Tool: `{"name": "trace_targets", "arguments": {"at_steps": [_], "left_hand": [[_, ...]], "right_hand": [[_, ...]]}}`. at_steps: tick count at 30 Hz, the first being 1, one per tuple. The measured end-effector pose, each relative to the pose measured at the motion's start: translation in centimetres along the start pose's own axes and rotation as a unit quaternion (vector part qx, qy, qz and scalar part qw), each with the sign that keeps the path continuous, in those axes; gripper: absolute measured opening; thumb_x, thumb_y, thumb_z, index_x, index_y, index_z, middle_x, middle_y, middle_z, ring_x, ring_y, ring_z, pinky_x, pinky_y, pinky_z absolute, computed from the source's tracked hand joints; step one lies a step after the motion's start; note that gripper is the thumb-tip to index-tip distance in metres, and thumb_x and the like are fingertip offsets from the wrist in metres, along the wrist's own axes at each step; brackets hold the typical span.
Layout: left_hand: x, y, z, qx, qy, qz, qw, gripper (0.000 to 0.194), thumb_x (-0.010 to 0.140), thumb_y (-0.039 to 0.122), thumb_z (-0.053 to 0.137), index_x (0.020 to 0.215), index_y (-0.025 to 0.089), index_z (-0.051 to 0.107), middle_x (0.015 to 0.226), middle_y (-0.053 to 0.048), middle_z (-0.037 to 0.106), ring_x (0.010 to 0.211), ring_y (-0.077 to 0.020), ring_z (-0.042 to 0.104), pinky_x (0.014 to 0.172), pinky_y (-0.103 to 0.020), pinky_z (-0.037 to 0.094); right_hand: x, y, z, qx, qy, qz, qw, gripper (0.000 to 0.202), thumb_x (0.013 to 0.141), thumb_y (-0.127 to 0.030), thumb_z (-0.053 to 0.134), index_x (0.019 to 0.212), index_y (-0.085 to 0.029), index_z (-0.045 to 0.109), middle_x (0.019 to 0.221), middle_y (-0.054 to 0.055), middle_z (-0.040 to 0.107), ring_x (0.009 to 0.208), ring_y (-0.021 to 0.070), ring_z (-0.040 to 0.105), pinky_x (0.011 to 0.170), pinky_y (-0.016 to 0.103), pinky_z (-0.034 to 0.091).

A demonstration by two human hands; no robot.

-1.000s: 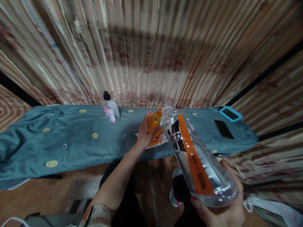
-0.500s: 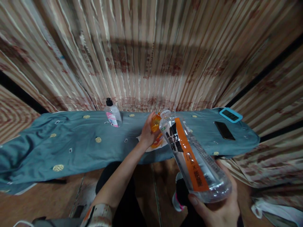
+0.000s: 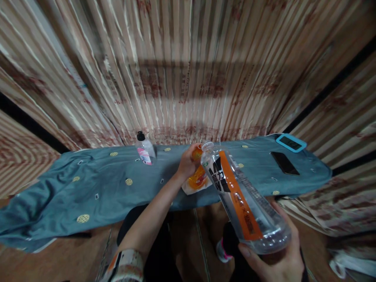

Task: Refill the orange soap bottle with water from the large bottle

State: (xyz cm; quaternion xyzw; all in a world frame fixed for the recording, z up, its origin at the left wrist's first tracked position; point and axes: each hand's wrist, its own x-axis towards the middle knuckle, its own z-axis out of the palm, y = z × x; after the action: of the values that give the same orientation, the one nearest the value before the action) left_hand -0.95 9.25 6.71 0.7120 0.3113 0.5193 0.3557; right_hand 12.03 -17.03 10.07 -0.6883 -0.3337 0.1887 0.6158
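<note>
My right hand (image 3: 279, 256) is wrapped round the base of a large clear plastic bottle (image 3: 246, 196) with an orange, white and black label. The bottle is tilted, its mouth up and to the left. Beside that mouth, my left hand (image 3: 189, 161) grips the neck of an orange bottle (image 3: 196, 180), which stands on a white cloth or paper (image 3: 190, 191). The two mouths are close together; whether they touch I cannot tell. Part of the orange bottle is hidden behind my fingers and the clear bottle. Little or no liquid shows in the clear bottle.
A pump-less clear bottle with a black cap and pink label (image 3: 145, 152) stands to the left on the blue-green cloth (image 3: 102, 184). On the right lie a black phone (image 3: 284, 163) and a blue-framed digital timer (image 3: 291, 142). Striped curtains (image 3: 188, 78) hang right behind the table.
The view has shifted slightly, so the table things sit a little lower and further right. Both hands keep their holds, and the clear bottle stays tilted.
</note>
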Motion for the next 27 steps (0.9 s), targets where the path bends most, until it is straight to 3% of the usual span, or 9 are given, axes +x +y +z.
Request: {"name": "trace_targets", "arguments": {"at_steps": [6, 10, 15, 21, 27], "left_hand": [[0.3, 0.0, -0.1, -0.019, 0.006, -0.01, 1.0, 0.032, 0.088, 0.041, 0.07, 0.112, 0.019, 0.071, 0.117, -0.01, 0.078, 0.109, -0.029, 0.073, 0.099, -0.041, 0.057], [0.2, -0.1, 0.2, -0.014, 0.021, -0.006, 1.0, 0.032, 0.092, 0.047, 0.063, 0.105, 0.02, 0.074, 0.11, -0.009, 0.079, 0.104, -0.0289, 0.072, 0.097, -0.041, 0.056], [-0.1, 0.1, 0.7, -0.001, 0.032, -0.012, 0.999, 0.028, 0.092, 0.041, 0.063, 0.108, 0.02, 0.073, 0.113, -0.008, 0.078, 0.106, -0.0291, 0.071, 0.1, -0.042, 0.056], [-0.4, 0.4, 1.0, -0.006, 0.031, -0.017, 0.999, 0.029, 0.091, 0.039, 0.064, 0.11, 0.019, 0.073, 0.112, -0.008, 0.079, 0.103, -0.029, 0.072, 0.097, -0.042, 0.057], [-0.6, 0.2, 1.4, -0.016, 0.043, -0.011, 0.999, 0.031, 0.093, 0.041, 0.061, 0.109, 0.019, 0.074, 0.116, -0.009, 0.078, 0.109, -0.0298, 0.072, 0.1, -0.043, 0.057]], "right_hand": [[-0.1, 0.0, 0.3, -0.011, 0.004, -0.005, 1.0, 0.119, 0.052, -0.064, 0.092, 0.152, -0.019, 0.046, 0.153, 0.017, 0.05, 0.123, 0.0331, 0.06, 0.092, 0.04, 0.053], [0.0, 0.0, 0.4, -0.018, 0.01, -0.012, 1.0, 0.12, 0.052, -0.066, 0.091, 0.153, -0.019, 0.045, 0.148, 0.017, 0.054, 0.121, 0.033, 0.061, 0.097, 0.042, 0.052], [0.0, -0.2, 0.1, -0.034, 0.014, -0.018, 0.999, 0.119, 0.053, -0.072, 0.088, 0.15, -0.018, 0.048, 0.148, 0.018, 0.053, 0.115, 0.0322, 0.063, 0.089, 0.04, 0.055], [0.0, -0.3, 0.0, -0.041, 0.033, -0.004, 0.999, 0.124, 0.048, -0.076, 0.088, 0.147, -0.013, 0.05, 0.14, 0.017, 0.058, 0.116, 0.0325, 0.062, 0.093, 0.041, 0.054], [0.1, 0.3, -0.7, -0.084, 0.018, -0.041, 0.995, 0.116, 0.055, -0.077, 0.085, 0.148, -0.016, 0.051, 0.145, 0.016, 0.055, 0.118, 0.0336, 0.062, 0.087, 0.039, 0.057]]}}
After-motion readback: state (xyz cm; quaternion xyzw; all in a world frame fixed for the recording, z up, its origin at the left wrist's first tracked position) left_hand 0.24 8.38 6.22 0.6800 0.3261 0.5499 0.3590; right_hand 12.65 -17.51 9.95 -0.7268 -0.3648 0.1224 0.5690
